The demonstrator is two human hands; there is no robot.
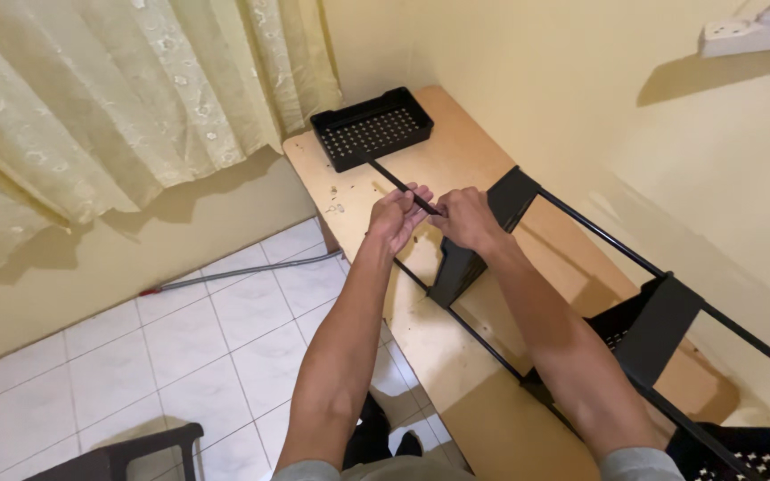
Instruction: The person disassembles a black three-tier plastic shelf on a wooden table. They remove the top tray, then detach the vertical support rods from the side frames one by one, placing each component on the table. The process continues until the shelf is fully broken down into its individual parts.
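A: Item one, the thin black rod [398, 183]: where is it recorded, and how is it held?

B: It is logged at centre frame, above the wooden worktop [456, 151]. Its long axis runs from the upper left, near the black perforated tray [372, 129], down to the lower right. The left hand [397, 216] and the right hand [467, 218] are both closed around its lower end, fingers clamped on it, the two hands touching. The free length extends away from the fingers toward the tray. Neither hand is nearer; the left is set slightly further up the rod.

A: And the rest of the assembly?

B: A black shelf frame [581, 294] is entered lying on its side along the worktop, from centre to lower right, with a second perforated tray [759, 459] at the lower right corner.

A: Surface and room?

B: Worktop pushed into a cream wall corner; lace curtain [118, 89] upper left; white floor tiles [180, 356] lower left; a dark stool [126, 454] at the bottom edge; a white power strip [755, 31] upper right.
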